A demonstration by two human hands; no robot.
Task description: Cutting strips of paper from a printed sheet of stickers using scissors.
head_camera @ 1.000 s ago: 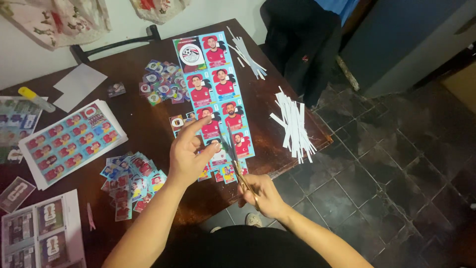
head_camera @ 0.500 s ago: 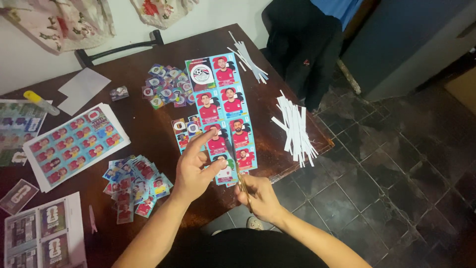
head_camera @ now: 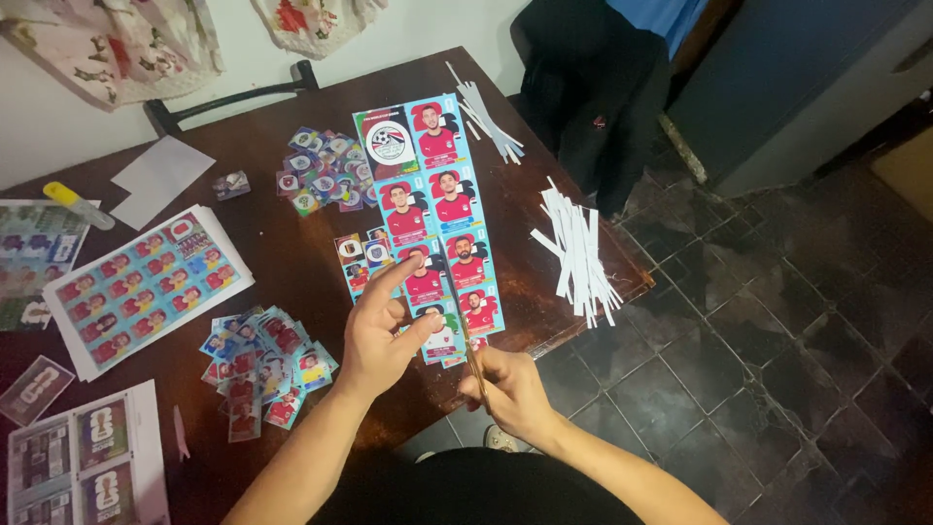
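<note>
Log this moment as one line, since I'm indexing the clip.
left hand: holds sticker sheet | right hand: scissors cutting up sheet's middle | white strips on table

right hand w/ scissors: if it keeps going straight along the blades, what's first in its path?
The right hand points its scissors up the sticker sheet that the left hand steadies. Straight on, it likely meets more of that sheet, between its two card columns; depth is unclear.

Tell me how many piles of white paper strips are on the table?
2. One pile of white strips lies near the table's right edge, and a smaller pile sits at the far edge by the top of the sticker sheet. More may be hidden.
</note>
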